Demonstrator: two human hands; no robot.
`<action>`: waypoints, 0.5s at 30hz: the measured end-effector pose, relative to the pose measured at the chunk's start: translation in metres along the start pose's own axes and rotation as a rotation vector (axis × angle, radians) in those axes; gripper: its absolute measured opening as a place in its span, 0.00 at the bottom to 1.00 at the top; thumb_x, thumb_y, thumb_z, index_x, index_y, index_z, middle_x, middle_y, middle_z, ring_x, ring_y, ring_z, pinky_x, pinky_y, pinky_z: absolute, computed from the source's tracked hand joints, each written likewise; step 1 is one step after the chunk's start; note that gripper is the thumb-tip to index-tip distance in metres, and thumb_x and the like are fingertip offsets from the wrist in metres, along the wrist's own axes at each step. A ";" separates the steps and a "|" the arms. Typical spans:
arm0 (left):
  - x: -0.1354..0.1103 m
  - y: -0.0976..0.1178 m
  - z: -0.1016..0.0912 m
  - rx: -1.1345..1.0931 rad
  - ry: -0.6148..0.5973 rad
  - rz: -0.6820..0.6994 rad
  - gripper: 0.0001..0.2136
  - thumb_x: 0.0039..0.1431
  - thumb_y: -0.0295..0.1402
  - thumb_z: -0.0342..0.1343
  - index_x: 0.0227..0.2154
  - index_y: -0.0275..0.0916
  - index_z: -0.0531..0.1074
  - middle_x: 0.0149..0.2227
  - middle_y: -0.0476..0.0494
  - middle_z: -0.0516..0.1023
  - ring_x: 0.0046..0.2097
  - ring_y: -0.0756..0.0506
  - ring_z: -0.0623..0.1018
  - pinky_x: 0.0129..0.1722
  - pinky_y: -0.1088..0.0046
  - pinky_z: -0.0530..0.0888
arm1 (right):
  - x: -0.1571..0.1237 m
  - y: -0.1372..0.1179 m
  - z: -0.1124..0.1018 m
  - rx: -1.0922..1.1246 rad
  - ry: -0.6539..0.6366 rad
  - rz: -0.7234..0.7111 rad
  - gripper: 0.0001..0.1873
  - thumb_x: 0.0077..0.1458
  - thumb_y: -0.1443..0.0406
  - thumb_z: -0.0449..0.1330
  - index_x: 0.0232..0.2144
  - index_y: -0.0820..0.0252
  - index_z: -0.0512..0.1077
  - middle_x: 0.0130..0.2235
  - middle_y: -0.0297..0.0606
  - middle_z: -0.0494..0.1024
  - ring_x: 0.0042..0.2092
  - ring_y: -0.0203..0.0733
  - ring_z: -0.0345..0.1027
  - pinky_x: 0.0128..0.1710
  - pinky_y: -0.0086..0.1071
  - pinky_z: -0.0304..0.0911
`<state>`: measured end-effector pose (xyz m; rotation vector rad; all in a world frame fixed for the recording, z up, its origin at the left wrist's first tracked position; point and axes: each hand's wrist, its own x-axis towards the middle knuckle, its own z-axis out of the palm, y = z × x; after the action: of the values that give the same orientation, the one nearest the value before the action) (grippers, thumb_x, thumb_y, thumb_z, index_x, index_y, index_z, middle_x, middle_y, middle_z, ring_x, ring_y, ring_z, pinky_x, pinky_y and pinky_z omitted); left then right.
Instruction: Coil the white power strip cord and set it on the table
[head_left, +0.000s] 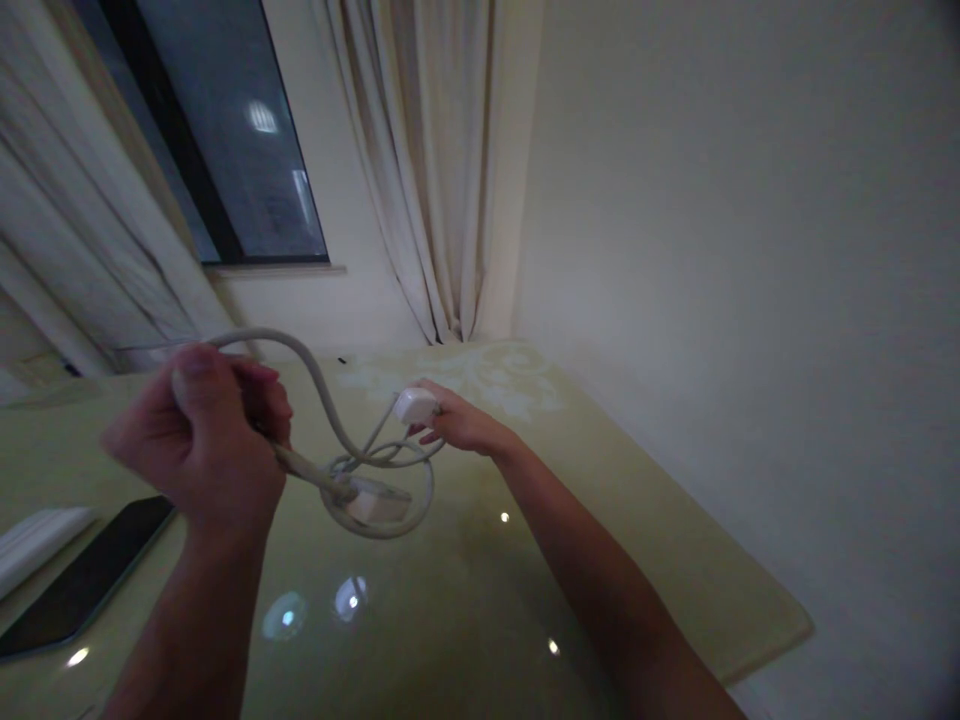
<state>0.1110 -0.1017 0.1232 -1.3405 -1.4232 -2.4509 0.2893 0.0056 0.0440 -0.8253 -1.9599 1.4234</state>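
Note:
My left hand [217,430] is closed round a grey-white cable [321,385], which arcs up out of the fist and also runs from below it toward the middle. Farther off, my right hand [461,418] grips a small white plug-like block [416,405], its fingers partly hidden behind the block. Between both hands the cable forms several loose, tangled loops above the table. A pale rectangular connector [380,501] hangs among these loops, at the end of the length running from my left fist.
A glossy pale green table [465,590] lies beneath my hands, reaching the wall on the right. At the left are a flat black phone-like slab [90,570] and a white object [45,535]. Curtains [420,150] and a dark window [232,130] stand beyond.

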 end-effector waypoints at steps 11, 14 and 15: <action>0.004 -0.014 0.000 -0.036 -0.529 -0.227 0.30 0.66 0.57 0.52 0.23 0.36 0.81 0.17 0.45 0.70 0.13 0.53 0.60 0.12 0.73 0.53 | 0.000 -0.027 0.004 0.108 0.567 -0.159 0.10 0.51 0.71 0.51 0.30 0.60 0.71 0.27 0.31 0.70 0.24 0.33 0.66 0.26 0.27 0.66; 0.002 -0.019 0.004 0.022 -0.644 -0.219 0.29 0.66 0.54 0.49 0.22 0.37 0.81 0.17 0.43 0.70 0.14 0.52 0.60 0.13 0.73 0.54 | -0.004 -0.033 0.005 0.078 0.677 -0.224 0.08 0.49 0.69 0.51 0.27 0.59 0.71 0.23 0.29 0.64 0.23 0.33 0.58 0.23 0.26 0.56; 0.000 -0.020 0.005 0.055 -0.698 -0.190 0.29 0.67 0.53 0.48 0.22 0.38 0.82 0.17 0.43 0.71 0.15 0.51 0.62 0.13 0.73 0.55 | -0.006 -0.036 0.005 0.068 0.715 -0.243 0.08 0.49 0.68 0.51 0.26 0.58 0.70 0.23 0.29 0.64 0.24 0.34 0.57 0.24 0.26 0.54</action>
<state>0.1062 -0.0861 0.1104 -2.2818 -1.7780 -2.0943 0.2840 -0.0106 0.0764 -0.8742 -1.3938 0.8758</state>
